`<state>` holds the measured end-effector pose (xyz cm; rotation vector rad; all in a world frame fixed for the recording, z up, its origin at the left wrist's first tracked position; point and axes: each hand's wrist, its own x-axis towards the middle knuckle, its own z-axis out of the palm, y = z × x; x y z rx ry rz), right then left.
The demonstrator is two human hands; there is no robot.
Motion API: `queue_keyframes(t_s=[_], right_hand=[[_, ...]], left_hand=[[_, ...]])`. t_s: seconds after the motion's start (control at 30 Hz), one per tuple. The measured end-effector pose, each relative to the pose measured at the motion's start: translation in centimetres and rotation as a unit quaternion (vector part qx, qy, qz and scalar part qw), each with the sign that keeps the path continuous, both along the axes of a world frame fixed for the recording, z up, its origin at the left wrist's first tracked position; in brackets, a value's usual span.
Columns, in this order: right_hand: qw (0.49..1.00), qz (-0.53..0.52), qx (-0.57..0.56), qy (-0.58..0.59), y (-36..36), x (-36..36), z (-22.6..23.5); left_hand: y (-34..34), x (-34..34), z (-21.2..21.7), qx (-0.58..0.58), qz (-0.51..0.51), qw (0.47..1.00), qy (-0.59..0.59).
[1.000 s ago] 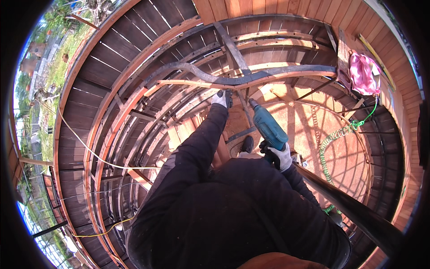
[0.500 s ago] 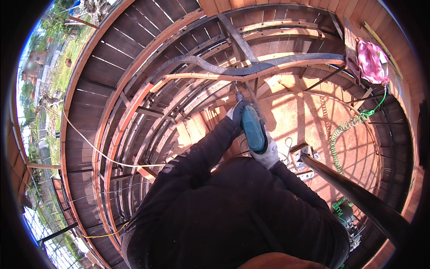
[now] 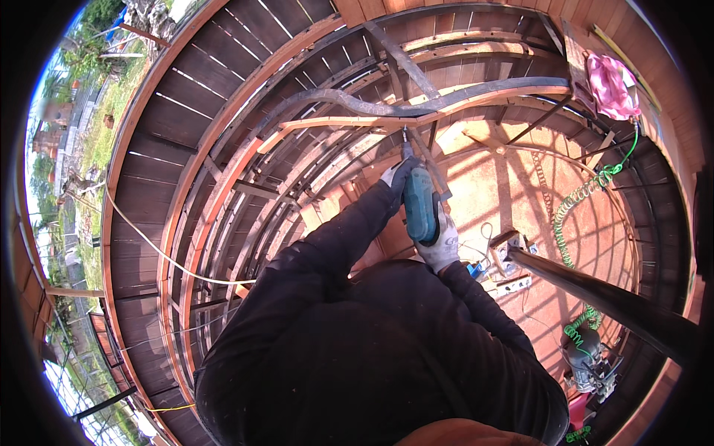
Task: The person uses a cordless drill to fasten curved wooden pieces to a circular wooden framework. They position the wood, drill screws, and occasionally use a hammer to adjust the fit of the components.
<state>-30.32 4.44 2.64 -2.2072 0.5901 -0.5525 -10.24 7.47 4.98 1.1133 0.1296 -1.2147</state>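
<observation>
A teal power drill (image 3: 421,205) points away from me, its bit meeting the lower edge of a curved wooden rail (image 3: 349,120), or coming very near it. Around the front of the drill wraps my gloved left hand (image 3: 399,175). My gloved right hand (image 3: 445,244) is closed at the rear of the drill, where the tool's body hides some of its fingers. A grey curved strip (image 3: 357,105) runs along the top of the rail. Dark sleeves cover both of my forearms.
Curved wooden ribs and dark plank walls surround me. A black pole (image 3: 595,297) slants in from the right. Power strips (image 3: 513,285) lie on the reddish floor. A green coiled hose (image 3: 569,215) hangs at the right, below a pink cloth (image 3: 613,87). A compressor-like machine (image 3: 585,360) stands lower right.
The view has shifted a little. The drill's bit end has moved slightly right along the rail, and the drill is turned a little straighter. Both hands keep their hold.
</observation>
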Motion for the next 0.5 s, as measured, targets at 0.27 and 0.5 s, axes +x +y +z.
queue_keyframes(t_s=[0.27,0.5], right_hand=[[0.984,-0.033,0.145,0.096,-0.2,-2.9,4.0],[0.97,-0.032,0.191,0.147,-0.2,-3.3,4.7]], left_hand=[[2.5,16.1,-0.3,-0.001,0.362,0.932,0.027],[2.5,22.1,-5.6,-0.054,0.34,0.939,0.022]])
